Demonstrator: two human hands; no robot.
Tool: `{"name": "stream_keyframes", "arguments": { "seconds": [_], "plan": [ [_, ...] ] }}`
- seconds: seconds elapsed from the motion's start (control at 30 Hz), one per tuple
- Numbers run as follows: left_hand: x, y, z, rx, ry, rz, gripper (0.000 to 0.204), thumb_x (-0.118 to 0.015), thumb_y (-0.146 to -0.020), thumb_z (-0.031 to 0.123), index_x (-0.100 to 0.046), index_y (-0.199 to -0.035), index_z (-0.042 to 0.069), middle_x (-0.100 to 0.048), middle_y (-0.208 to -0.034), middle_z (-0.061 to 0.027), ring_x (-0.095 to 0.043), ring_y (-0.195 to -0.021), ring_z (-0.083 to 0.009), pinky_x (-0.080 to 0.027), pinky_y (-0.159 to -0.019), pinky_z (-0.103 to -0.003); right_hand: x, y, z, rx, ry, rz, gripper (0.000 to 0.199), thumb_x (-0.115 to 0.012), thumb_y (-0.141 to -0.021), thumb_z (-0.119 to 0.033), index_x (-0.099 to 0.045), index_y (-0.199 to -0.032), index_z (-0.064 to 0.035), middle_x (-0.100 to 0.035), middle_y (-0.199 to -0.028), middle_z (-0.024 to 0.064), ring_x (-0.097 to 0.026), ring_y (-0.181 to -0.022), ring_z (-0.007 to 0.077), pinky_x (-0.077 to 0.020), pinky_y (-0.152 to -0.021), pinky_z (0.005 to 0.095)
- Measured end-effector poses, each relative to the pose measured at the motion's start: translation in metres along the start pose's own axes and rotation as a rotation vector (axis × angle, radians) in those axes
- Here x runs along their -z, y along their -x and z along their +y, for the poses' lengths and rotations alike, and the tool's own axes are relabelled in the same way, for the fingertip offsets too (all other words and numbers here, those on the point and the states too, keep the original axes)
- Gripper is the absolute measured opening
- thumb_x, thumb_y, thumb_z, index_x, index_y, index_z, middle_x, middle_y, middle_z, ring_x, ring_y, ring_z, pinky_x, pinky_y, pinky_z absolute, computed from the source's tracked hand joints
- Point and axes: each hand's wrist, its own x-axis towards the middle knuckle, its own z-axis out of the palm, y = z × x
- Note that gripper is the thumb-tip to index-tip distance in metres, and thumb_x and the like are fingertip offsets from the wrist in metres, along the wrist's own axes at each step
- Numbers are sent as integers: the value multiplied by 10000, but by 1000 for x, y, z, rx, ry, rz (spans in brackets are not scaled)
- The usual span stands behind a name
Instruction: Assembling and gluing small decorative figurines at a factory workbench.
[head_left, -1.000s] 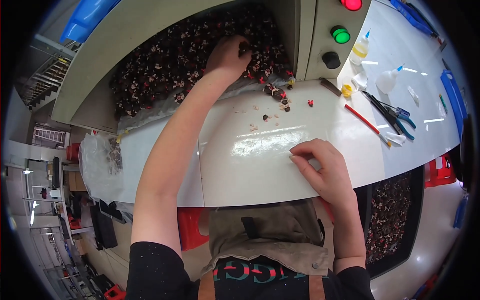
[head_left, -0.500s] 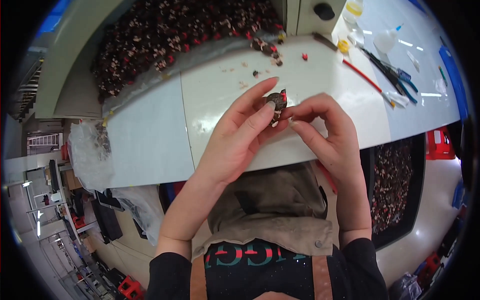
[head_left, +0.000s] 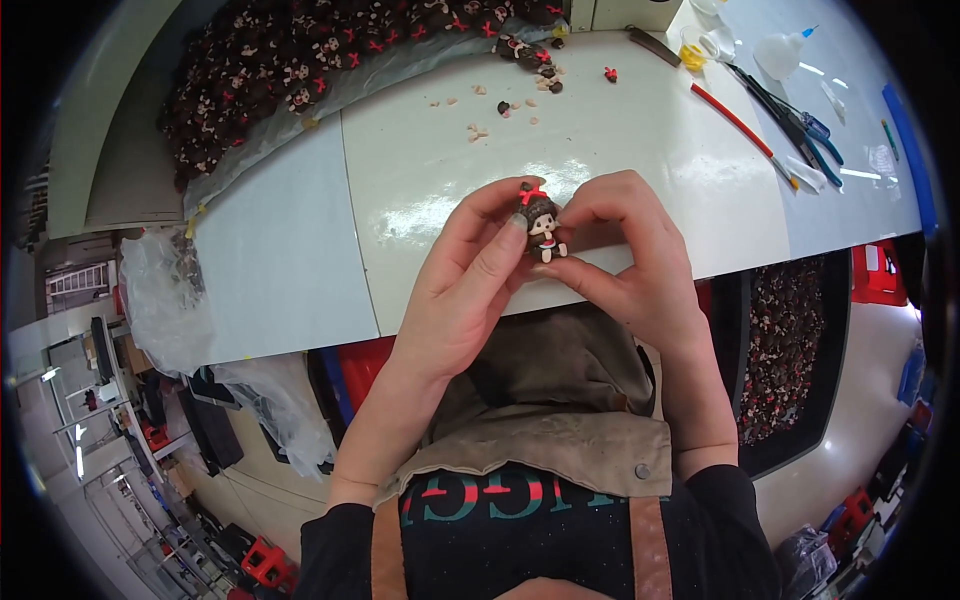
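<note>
A small doll figurine [head_left: 543,226] with brown hair, a pale face and a red bow sits upright between my hands, its front turned up into view. My left hand [head_left: 462,262] grips it from the left, thumb against its side and fingers behind. On the other side, my right hand [head_left: 640,262] is curled, its index finger at the doll's side and its thumb by the feet. Beyond my hands, small pale bits [head_left: 478,132] and a dark piece [head_left: 504,108] lie on the white worktable [head_left: 400,200].
Many similar brown figurines [head_left: 290,70] fill a plastic-lined box at the back left. At the right lie a red stick tool [head_left: 735,118], pliers [head_left: 822,145] and a squeeze bottle [head_left: 778,55]. Below the table's right side stands a black tray [head_left: 742,350] of more figurines.
The doll has turned so its face and front show. My right fingers have moved from a pinch beside it onto its side. The view has shifted, so the table's contents appear higher.
</note>
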Motion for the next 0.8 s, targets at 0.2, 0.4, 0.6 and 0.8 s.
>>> {"name": "stream_keyframes", "arguments": {
  "seconds": [0.2,0.4,0.6,0.8],
  "plan": [
    [-2,-1,2,-24,-10,6,433,-410,-989,175,-324,-1393,45,-527,-1205,-91,-535,-1087,-163,-455,-901,-295,-1,0,-1,18,-11,6,324,-768,-663,5,-563,-913,-25,-546,-953,74,-608,-844,159,-548,-710,262],
    [-2,-1,2,-28,-24,18,422,-398,-994,182,-329,-1388,44,-531,-1188,-90,-535,-1080,-159,-457,-895,-290,-5,0,-3,-1,1,39,307,-771,-653,1,-590,-899,-34,-566,-919,75,-603,-853,186,-526,-689,274],
    [-3,-1,3,-18,-40,35,399,-400,-996,188,-351,-1366,45,-536,-1175,-84,-545,-1067,-162,-468,-882,-288,-3,0,0,162,135,56,330,-775,-638,11,-601,-913,-44,-577,-918,79,-603,-846,206,-516,-683,286],
    [-6,2,2,-31,-62,35,377,-381,-1005,172,-370,-1366,61,-516,-1195,-71,-526,-1083,-142,-456,-928,-290,-2,3,0,136,134,80,317,-774,-649,12,-606,-913,-37,-582,-940,87,-619,-838,182,-535,-687,263]
  ]
}}
